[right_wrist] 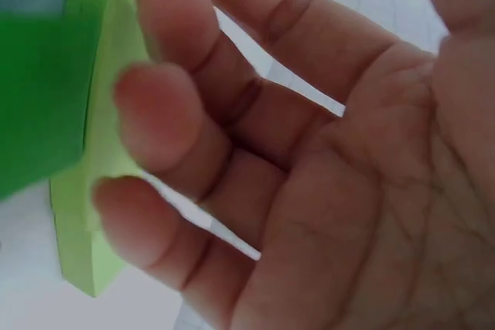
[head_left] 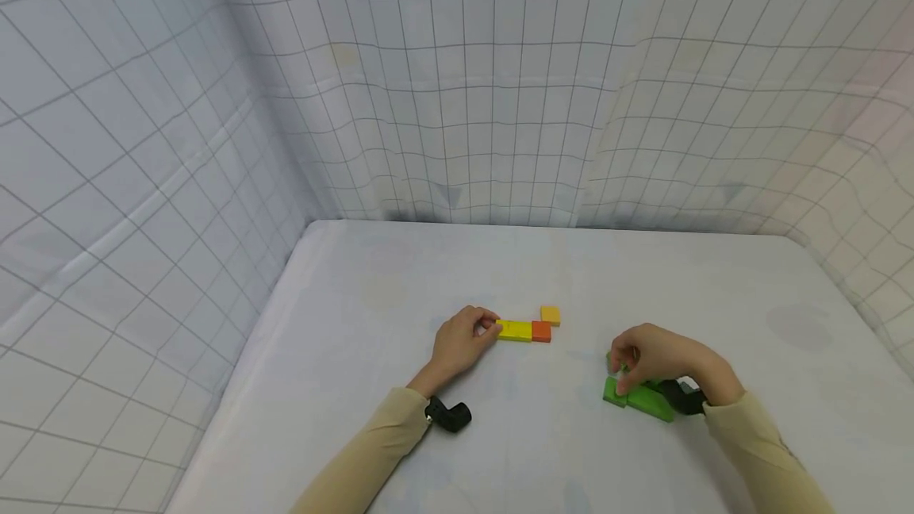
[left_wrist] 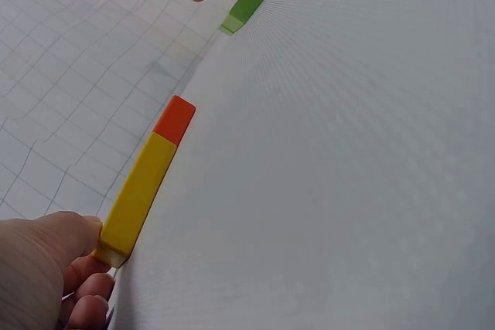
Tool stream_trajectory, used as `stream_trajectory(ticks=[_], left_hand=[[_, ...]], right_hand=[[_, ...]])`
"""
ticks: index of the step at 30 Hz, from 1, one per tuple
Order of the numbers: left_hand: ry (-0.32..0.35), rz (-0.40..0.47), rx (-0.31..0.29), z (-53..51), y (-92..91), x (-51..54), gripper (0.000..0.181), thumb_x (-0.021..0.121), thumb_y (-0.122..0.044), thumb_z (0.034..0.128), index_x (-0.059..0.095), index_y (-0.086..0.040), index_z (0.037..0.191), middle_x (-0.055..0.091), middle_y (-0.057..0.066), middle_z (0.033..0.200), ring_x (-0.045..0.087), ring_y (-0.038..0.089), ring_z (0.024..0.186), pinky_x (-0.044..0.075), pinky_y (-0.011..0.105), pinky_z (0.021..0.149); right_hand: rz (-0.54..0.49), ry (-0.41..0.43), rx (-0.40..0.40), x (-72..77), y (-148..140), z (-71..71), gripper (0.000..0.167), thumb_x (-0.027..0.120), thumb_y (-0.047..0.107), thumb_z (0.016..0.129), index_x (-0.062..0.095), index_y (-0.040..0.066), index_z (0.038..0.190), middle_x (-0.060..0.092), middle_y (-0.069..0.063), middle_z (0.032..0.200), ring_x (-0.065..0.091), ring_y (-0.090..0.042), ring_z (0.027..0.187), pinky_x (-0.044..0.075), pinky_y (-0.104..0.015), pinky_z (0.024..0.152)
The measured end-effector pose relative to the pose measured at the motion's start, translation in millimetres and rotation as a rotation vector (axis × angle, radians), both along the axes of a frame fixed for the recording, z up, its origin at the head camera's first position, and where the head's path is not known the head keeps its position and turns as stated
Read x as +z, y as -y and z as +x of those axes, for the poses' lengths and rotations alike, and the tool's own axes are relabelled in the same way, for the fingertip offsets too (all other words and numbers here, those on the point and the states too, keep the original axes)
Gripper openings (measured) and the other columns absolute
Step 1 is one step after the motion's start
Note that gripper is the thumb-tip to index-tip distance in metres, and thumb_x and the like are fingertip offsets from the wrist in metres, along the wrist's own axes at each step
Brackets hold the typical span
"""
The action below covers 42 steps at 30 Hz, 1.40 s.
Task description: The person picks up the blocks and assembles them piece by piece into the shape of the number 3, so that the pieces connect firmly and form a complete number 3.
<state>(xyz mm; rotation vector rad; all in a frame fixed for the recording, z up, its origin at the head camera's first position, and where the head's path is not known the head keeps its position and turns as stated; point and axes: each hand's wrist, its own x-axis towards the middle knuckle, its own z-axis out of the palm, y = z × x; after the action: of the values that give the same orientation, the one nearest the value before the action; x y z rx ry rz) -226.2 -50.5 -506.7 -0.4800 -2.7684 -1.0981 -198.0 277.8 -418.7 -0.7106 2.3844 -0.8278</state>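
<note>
My left hand pinches the left end of a long yellow block, its thumb on one side and fingers on the other in the left wrist view. A red-orange block sits end to end with the yellow one. To the right, my right hand bends over a group of green blocks, thumb at the near side and fingers at the far side. A green block shows below that hand. Close to the curled fingertips in the right wrist view stand a light green block and a darker green block. The hand hides part of the group.
A small orange-yellow square block lies just behind the red-orange one. White table surrounds the blocks. Grid-patterned white cloth hangs behind and at both sides. Black wrist devices are strapped on both arms.
</note>
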Motion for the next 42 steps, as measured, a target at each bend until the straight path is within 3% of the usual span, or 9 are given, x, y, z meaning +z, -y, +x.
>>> stream_trajectory(ticks=[5,11,17,24,33,42], left_hand=[[-0.013,0.003,-0.002,0.5,0.1,-0.4,0.019,0.063,-0.032,0.0912,0.069,-0.017,0.102,0.055,-0.009,0.082,0.045,0.005,0.061,0.037,0.022,0.055],[-0.020,-0.004,0.002,0.9,1.3,-1.2,0.019,0.064,-0.032,0.0907,0.070,-0.018,0.102,0.057,-0.009,0.084,0.046,0.005,0.063,0.037,0.022,0.057],[-0.027,-0.007,0.007,0.2,2.2,-2.1,0.019,0.063,-0.032,0.0905,0.070,-0.018,0.102,0.057,-0.009,0.084,0.046,0.005,0.064,0.037,0.023,0.058],[-0.025,-0.002,0.006,0.7,1.9,-2.1,0.018,0.064,-0.031,0.0905,0.070,-0.018,0.101,0.057,-0.009,0.084,0.046,0.005,0.064,0.036,0.023,0.058],[-0.033,0.003,-0.002,0.2,1.2,-1.9,0.018,0.064,-0.030,0.0905,0.069,-0.018,0.102,0.057,-0.009,0.084,0.046,0.005,0.064,0.037,0.023,0.057],[-0.013,0.005,-0.005,-1.1,0.9,-4.0,0.019,0.063,-0.031,0.0909,0.069,-0.018,0.103,0.056,-0.009,0.085,0.046,0.005,0.063,0.037,0.023,0.058]], right_hand=[[0.017,-0.042,-0.001,-4.2,5,13.5,0.031,0.086,0.026,0.066,0.062,0.012,0.079,0.049,0.005,0.067,0.044,-0.008,0.061,0.039,-0.025,0.057],[0.047,-0.135,-0.056,-13.3,9,20.6,0.030,0.085,0.029,0.067,0.063,0.015,0.081,0.048,0.006,0.068,0.044,-0.008,0.062,0.038,-0.026,0.057],[0.058,-0.237,-0.108,-21.6,23,19.5,0.030,0.082,0.033,0.072,0.067,0.016,0.091,0.049,0.007,0.073,0.045,-0.008,0.067,0.039,-0.026,0.059],[0.046,-0.334,-0.088,-24.3,39,13.8,0.030,0.080,0.029,0.076,0.070,0.011,0.097,0.047,0.009,0.071,0.043,-0.006,0.064,0.038,-0.025,0.058],[0.147,-0.363,-0.198,-23.4,52,4.4,0.029,0.085,0.032,0.069,0.070,0.016,0.088,0.047,0.006,0.069,0.043,-0.011,0.062,0.035,-0.027,0.054],[0.127,-0.355,-0.226,-26.6,59,-3.4,0.028,0.084,0.032,0.070,0.071,0.017,0.090,0.046,0.005,0.069,0.042,-0.013,0.062,0.032,-0.027,0.054]])
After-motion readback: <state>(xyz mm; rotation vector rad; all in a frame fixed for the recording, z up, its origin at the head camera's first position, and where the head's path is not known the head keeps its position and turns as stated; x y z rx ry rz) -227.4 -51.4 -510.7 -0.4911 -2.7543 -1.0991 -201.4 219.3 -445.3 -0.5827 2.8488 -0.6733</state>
